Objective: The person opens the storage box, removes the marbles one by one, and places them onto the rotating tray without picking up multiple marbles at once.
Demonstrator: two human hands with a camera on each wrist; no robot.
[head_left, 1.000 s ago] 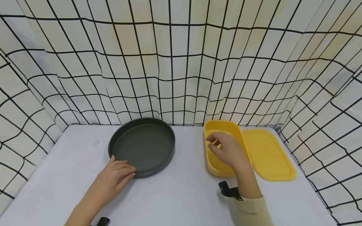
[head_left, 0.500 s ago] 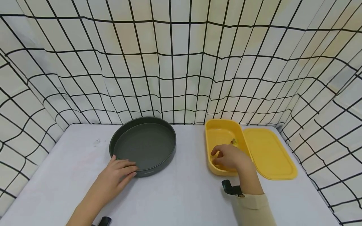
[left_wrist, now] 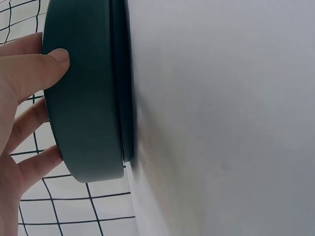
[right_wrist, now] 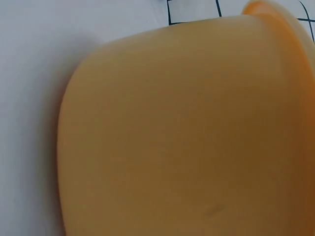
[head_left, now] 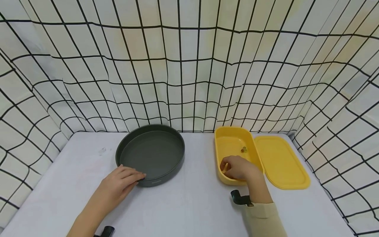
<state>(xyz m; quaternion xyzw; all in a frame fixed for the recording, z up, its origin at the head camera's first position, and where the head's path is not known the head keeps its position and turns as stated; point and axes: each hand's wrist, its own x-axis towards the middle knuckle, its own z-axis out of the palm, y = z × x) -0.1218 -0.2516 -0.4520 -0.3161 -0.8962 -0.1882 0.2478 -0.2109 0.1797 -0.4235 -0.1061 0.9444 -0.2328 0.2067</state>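
- The right hand (head_left: 236, 167) is sitting inside the yellow container (head_left: 228, 141); working well there is probably calling for fingertips kept low and a light pinch, so that nothing small is slipping or getting squashed.
- Keeping the right wrist clear of the near wall should be helping too, since leaning on it could be nudging the yellow container.
- The right hand is holding its fingers bent, with a narrow gap between thumb and forefinger; whether anything is lying in that pinch, I cannot tell, as the wall is filling the right wrist view and hiding the fingertips.
- The left hand (head_left: 122, 179) is gripping the near rim of the dark pan (head_left: 152, 151), its thumb pressing the outer wall and its fingers lying over the edge; a gentle, steady hold seems enough.
- Just beyond the right hand's knuckles, small pieces (head_left: 244, 150), brownish and greenish, are resting in the yellow container; they are too tiny to name.
- To the right of the right hand, the yellow lid (head_left: 282, 163) is lying flat beside the yellow container.
- Beneath both hands, the white tabletop (head_left: 189, 204) is carrying everything.
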